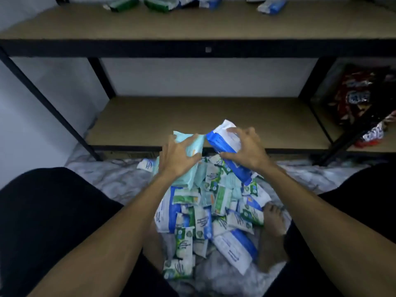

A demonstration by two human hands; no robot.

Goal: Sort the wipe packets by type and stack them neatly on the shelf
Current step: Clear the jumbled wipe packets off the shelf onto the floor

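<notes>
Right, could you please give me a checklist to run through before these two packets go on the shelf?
1. Left hand grips the pale teal packet: ok.
2. Right hand grips the blue-and-white packet: ok.
3. Held packets differ in type: ok.
4. Lower shelf has bare board ahead: ok.
5. Green packets and blue packet on the upper shelf stacked neatly: not ok.
6. Pile below the hands sorted: not ok.

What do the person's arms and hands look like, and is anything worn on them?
Both forearms are bare as far as the frame shows: no sleeve reaches the left forearm or the right forearm. The left hand and right hand have no gloves; I see no watch, bracelet or ring, though the picture is blurred. The legs are in black cloth.
</notes>
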